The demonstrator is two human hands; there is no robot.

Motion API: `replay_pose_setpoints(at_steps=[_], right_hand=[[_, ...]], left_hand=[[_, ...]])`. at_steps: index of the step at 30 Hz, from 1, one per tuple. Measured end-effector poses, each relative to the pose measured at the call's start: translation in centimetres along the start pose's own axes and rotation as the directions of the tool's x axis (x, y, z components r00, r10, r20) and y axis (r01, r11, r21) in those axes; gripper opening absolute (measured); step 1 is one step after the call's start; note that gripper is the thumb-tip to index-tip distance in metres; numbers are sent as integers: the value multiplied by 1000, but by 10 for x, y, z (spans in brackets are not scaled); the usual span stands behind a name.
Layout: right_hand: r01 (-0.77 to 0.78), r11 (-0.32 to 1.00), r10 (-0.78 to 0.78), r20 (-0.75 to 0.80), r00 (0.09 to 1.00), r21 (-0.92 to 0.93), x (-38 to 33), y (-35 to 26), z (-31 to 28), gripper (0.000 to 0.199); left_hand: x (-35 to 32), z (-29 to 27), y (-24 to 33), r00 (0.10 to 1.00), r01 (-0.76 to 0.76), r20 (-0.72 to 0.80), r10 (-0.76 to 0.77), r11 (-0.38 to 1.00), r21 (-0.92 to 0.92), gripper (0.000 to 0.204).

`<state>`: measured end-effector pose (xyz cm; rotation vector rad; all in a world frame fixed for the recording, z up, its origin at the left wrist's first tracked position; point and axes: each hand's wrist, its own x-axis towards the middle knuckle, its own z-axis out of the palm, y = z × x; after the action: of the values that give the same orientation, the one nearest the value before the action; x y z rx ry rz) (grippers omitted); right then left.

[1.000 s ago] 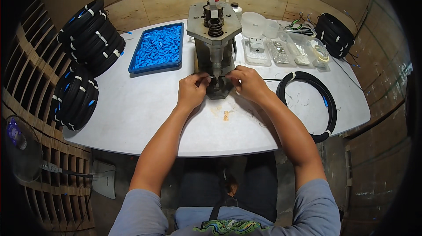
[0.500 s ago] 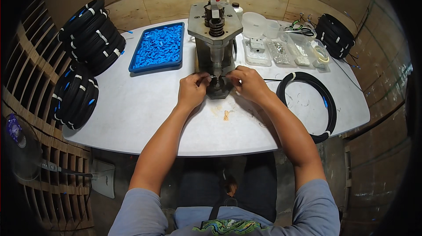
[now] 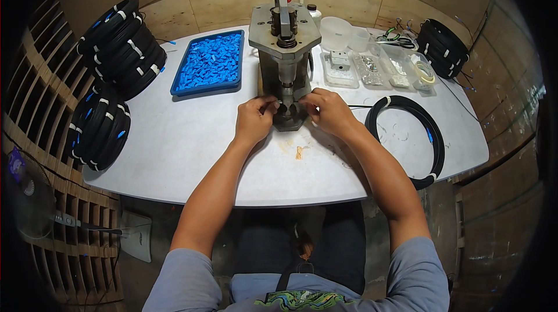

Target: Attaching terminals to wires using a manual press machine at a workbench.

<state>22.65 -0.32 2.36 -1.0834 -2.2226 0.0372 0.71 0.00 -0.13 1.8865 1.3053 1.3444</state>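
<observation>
A grey metal bench press (image 3: 283, 59) stands at the middle of the table, its ram lowered between my hands. On the ram's left, my left hand (image 3: 256, 115) is closed in a pinch, and the small thing at its fingertips cannot be made out. To the right of the ram, my right hand (image 3: 326, 108) pinches a thin black cable (image 3: 360, 106), which runs from the black cable coil (image 3: 439, 132) lying at the right. White ties bind that coil, and a small blue connector (image 3: 430, 134) shows on it. My fingers hide the cable's end at the die.
A blue tray (image 3: 174, 93) of small blue parts sits left of the press. Tied cable coils (image 3: 119, 50) are stacked at the far left, with more coils (image 3: 443, 47) at the back right. Clear plastic boxes (image 3: 372, 82) hold small parts. A fan (image 3: 35, 201) is at lower left.
The press's ram has come down between my hands, and the lever on top has swung upright. Both hands have stayed nearly in place.
</observation>
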Motion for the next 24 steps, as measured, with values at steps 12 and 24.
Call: replay_pose_setpoints(at_steps=[12,24], right_hand=[[26,1000,-26,0,1000,-11,1,4,1,27],[16,1000,-16,-17,1000,-11,2,5,5,24]], left_hand=[[0,2,-3,1000,-5,-13,5,1000,3,18],[0,0,-1,1000,-7,-10,7,1000,6,17]])
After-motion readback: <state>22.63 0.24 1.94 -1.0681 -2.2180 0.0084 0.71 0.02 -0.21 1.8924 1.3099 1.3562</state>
